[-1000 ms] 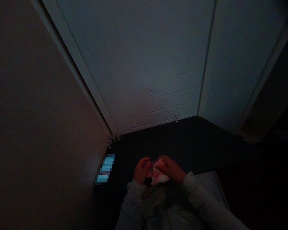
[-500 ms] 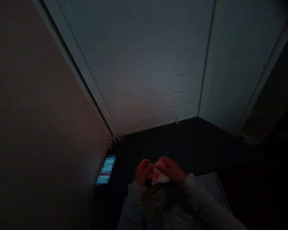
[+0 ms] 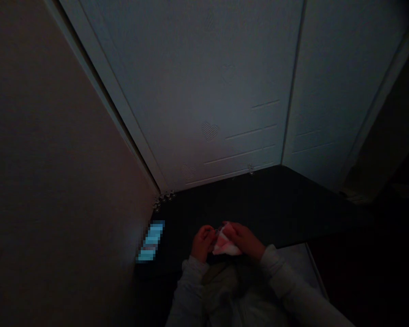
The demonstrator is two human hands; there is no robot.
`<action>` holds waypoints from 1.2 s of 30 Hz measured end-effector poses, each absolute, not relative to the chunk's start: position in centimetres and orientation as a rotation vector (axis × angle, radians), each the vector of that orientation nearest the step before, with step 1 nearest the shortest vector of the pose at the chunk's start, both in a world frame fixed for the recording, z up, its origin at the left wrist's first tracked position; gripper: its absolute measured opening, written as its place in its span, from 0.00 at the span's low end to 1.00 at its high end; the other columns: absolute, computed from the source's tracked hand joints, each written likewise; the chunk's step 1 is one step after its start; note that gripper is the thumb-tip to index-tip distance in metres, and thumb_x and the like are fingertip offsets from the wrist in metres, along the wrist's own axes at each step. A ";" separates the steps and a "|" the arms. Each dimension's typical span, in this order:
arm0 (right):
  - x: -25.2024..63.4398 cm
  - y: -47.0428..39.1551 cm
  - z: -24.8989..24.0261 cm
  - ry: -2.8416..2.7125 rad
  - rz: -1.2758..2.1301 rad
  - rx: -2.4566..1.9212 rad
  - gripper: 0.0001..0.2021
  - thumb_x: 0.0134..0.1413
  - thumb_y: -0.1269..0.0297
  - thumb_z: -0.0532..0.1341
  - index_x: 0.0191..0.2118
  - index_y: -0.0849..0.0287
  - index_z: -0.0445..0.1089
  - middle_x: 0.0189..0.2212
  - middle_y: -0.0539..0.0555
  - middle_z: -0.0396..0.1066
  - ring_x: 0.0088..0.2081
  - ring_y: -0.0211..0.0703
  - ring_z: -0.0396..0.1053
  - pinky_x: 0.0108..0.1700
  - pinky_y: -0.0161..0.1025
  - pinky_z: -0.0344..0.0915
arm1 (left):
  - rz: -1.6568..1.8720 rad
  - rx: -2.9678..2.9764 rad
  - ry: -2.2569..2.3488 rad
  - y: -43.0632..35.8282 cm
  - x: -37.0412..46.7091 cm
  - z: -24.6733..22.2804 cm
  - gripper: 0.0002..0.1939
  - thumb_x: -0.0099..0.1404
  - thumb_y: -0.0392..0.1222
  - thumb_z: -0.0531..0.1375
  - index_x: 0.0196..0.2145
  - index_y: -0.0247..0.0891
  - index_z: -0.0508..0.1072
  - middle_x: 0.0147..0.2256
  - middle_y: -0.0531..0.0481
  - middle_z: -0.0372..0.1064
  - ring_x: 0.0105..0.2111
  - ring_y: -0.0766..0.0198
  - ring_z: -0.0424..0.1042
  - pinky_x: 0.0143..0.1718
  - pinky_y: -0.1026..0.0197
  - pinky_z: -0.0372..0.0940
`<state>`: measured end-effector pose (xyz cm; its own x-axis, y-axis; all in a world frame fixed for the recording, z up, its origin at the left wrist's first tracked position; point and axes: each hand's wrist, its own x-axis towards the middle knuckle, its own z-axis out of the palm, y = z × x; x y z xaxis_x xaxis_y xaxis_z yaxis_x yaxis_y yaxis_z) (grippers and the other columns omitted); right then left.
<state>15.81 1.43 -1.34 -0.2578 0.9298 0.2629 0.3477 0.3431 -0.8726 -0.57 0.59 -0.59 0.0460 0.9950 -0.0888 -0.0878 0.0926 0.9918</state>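
Note:
In the head view, low at the centre, my two hands meet over the front part of a dark tabletop. My right hand [image 3: 243,237] is closed around a crumpled white cloth or tissue [image 3: 227,247], which looks pinkish in the dim light. Just left of it, my left hand [image 3: 203,240] has its fingers curled in a pinch. A tiny glint [image 3: 216,230] shows between its fingertips and the cloth. Darkness and the fingers hide what kind of thing it is.
Several small shiny pieces [image 3: 163,197] stand in the tabletop's [image 3: 266,200] back left corner, and one more shiny piece [image 3: 251,170] is by the white panel [image 3: 204,91]. A lit, pixelated screen [image 3: 150,241] lies at the left edge. A pale flat surface [image 3: 298,261] shows below right.
The white cloth has shifted slightly up and its folds have changed under my right hand's fingers. My left hand stays nearly in place, its fingers slightly moved.

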 end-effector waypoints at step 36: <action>16.3 1.2 -1.5 -1.806 0.948 -1.071 0.17 0.43 0.69 0.52 0.44 0.58 0.60 0.36 0.53 0.67 0.36 0.40 0.64 0.38 0.36 0.60 | 1.150 1.111 1.201 0.2 -0.2 0.2 0.17 0.46 0.50 0.59 0.31 0.36 0.63 0.21 0.55 0.63 0.21 0.69 0.65 0.18 0.70 0.56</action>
